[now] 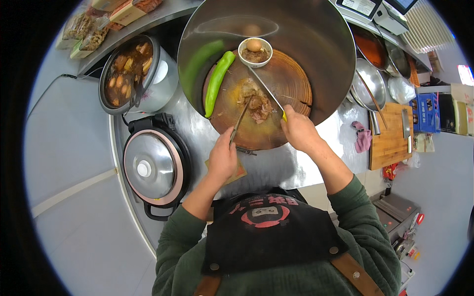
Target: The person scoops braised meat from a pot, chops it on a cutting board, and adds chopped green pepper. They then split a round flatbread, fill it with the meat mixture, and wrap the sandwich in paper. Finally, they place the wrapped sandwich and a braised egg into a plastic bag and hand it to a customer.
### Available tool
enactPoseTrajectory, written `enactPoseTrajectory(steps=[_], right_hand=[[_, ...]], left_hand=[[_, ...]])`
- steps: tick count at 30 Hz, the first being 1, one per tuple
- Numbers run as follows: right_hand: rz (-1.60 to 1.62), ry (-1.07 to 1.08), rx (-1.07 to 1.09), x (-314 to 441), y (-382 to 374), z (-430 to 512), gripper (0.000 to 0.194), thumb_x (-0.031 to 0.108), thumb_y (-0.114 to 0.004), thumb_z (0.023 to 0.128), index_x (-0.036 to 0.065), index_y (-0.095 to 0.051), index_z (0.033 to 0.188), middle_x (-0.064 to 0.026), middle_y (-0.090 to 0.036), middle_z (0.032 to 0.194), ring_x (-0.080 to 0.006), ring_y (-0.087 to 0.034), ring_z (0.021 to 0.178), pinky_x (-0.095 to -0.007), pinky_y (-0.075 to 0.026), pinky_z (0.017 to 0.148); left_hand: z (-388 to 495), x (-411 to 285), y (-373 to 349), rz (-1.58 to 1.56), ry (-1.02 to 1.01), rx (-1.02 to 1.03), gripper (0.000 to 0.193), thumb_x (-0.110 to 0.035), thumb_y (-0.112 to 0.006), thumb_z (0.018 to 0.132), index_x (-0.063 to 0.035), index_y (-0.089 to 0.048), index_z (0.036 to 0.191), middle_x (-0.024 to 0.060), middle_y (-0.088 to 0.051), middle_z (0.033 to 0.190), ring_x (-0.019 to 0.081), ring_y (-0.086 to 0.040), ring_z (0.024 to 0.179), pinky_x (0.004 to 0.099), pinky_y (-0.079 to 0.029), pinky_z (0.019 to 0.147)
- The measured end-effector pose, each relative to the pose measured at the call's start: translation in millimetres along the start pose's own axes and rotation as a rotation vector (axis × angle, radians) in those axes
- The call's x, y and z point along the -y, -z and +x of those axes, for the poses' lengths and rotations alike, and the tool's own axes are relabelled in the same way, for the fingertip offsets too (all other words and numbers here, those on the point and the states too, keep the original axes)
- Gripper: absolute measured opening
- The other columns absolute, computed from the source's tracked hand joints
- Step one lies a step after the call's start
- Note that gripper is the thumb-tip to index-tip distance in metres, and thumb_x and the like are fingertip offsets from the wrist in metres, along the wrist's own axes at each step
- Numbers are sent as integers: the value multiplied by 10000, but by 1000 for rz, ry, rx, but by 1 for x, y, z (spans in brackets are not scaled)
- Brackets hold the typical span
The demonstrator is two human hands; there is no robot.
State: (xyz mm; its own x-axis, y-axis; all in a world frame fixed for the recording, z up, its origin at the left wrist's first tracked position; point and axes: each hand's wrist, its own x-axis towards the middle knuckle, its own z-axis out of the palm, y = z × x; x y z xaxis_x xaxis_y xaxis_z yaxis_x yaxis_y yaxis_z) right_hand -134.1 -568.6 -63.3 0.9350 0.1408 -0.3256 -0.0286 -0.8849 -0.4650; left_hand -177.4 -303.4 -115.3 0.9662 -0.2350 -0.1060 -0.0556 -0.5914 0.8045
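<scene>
On the round wooden chopping block (292,77), inside a curved metal guard, lies a pile of chopped cooked meat (255,101). My right hand (299,129) grips the yellow handle of a knife (266,88), whose blade slants over the block beside the meat. With my left hand (223,153) I hold slim metal tongs (240,120), their tips touching the meat. A long green pepper (219,83) rests at the block's left side. Behind the meat, a small white bowl (255,63) contains a brown egg (254,45) and minced meat.
Left stand a pot of stewed eggs and meat (124,74) and a lidded round cooker (150,166). The metal guard (322,40) surrounds the block. Right are metal bowls (370,85), a pink cloth (362,137) and a wooden cutting board (389,144) with a cleaver (406,124).
</scene>
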Motion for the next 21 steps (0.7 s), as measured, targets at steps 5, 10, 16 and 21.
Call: enactPoseTrajectory(steps=[5,10,16,21], right_hand=[[12,17,-83,5,-3,-6,210,113,-523,984,-42,-477,1118,-314,-691,922,-509,-669,906,-590,-517,827],[67,19,14,17,-12,-15,245,149,-563,993,-2,-457,1154,-314,-673,859,-523,-652,879,-600,-503,787],[22,-80,31,23,-20,-17,220,143,-560,983,-8,-456,1106,-318,-671,857,-525,-649,860,-595,-505,779],[22,-20,-23,28,-24,-21,197,128,-546,971,-21,-469,1074,-314,-676,851,-513,-660,848,-594,-509,768]], left_hand=[[2,1,7,34,32,19,491,-62,-525,981,-11,-470,1466,260,-582,1366,439,-571,1255,470,-460,1067],[-3,9,16,0,58,18,488,-70,-523,982,-6,-474,1463,260,-583,1360,436,-569,1258,466,-458,1065],[-16,25,26,13,59,28,491,-63,-521,978,4,-481,1463,267,-589,1339,447,-573,1237,474,-455,1061],[-31,37,30,53,14,45,488,-59,-525,973,3,-483,1456,265,-597,1315,454,-579,1210,482,-463,1035]])
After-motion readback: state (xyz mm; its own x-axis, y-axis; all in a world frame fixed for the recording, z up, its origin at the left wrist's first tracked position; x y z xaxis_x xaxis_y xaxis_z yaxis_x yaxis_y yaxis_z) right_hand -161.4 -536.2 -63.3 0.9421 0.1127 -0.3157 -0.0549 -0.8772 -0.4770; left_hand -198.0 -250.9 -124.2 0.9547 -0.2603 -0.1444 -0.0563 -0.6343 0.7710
